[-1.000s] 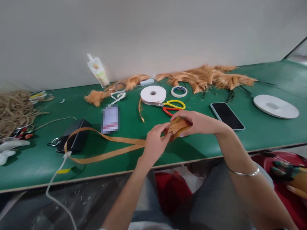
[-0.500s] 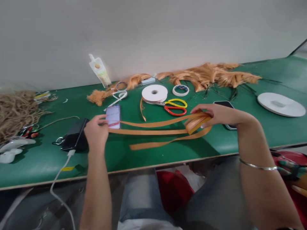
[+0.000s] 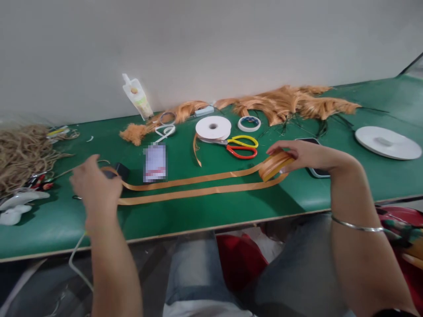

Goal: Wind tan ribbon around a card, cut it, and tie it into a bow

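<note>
My right hand (image 3: 302,155) is closed around a small bundle of orange ribbon (image 3: 276,166) just above the green table (image 3: 211,211). Two long strands of the same orange ribbon (image 3: 198,187) run leftward over the table to my left hand (image 3: 94,187). My left hand is blurred and seen from the back; it pinches the ribbon's loop end near a black box (image 3: 121,171). A metal bangle circles my right wrist.
Yellow and red scissors (image 3: 241,147), a white ribbon spool (image 3: 213,127), a tape ring (image 3: 249,123), a phone (image 3: 312,156) under my right hand, a white disc (image 3: 387,143), a card (image 3: 155,162). Orange hair-like fibre (image 3: 291,103) by the wall, tan cord pile (image 3: 20,152) at left.
My left hand has pulled leftward from beside my right hand to the table's left, drawing the ribbon out into two long strands. My right hand moved slightly right with the bundle.
</note>
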{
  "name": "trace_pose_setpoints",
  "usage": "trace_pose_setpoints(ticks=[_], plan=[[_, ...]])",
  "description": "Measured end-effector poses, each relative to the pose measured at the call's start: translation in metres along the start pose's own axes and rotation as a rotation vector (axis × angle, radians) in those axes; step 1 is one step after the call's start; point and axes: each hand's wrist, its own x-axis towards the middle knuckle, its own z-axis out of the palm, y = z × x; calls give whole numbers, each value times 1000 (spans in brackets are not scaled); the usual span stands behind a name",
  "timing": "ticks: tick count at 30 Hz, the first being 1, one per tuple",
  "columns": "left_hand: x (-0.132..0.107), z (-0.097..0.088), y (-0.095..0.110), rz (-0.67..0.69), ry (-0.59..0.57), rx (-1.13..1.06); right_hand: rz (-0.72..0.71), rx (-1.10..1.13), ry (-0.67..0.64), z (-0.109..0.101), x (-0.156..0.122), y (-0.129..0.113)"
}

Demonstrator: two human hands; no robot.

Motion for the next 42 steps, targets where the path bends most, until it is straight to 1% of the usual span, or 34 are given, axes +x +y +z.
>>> trace_pose_setpoints(ticks=[2,3,5,6,7,8,9,10,12,14,16,18,19,20,22,24,25,26,30,34,37,39,42], plan=[[-22,-4,31,208,-76,-85,-4,56,-40,3,2,-6],[-35,-6,48,343,-136,-149,-3,59,-50,4,3,-9],[-65,-6,84,481,-206,-248,5,37,-60,7,4,-13],[-80,-6,100,571,-274,-303,7,24,-62,8,4,-15],[-93,-4,114,674,-373,-368,7,15,-64,8,5,-16],[-106,-1,126,732,-456,-426,3,5,-69,9,5,-18],[-117,2,136,785,-548,-471,-7,-6,-71,10,5,-19],[-126,6,143,841,-606,-506,-21,-16,-73,11,5,-21],[-139,15,153,980,-682,-502,-47,-29,-72,13,6,-25],[-147,23,157,1042,-731,-441,-55,-52,-64,14,5,-29],[-150,30,157,1018,-746,-365,-56,-68,-48,15,5,-31],[-151,32,158,926,-726,-329,-65,-59,-50,15,4,-33],[-152,31,160,868,-711,-353,-75,-43,-57,16,4,-34],[-152,28,162,816,-704,-411,-88,-25,-70,17,5,-35],[-154,20,168,757,-730,-621,-119,8,-88,21,7,-38],[-157,11,176,771,-786,-848,-146,28,-89,27,10,-42],[-158,8,180,790,-799,-913,-157,23,-92,30,12,-45],[-159,5,184,799,-788,-935,-165,7,-95,32,13,-47],[-160,3,192,783,-639,-807,-173,-70,-93,39,17,-52],[-160,5,192,825,-596,-739,-177,14,-85,42,18,-52],[-162,5,194,813,-549,-692,-192,61,-125,44,20,-53],[-161,4,195,749,-481,-676,-215,59,-158,45,21,-52],[-151,4,189,593,-321,-682,-263,30,-167,43,20,-47]])
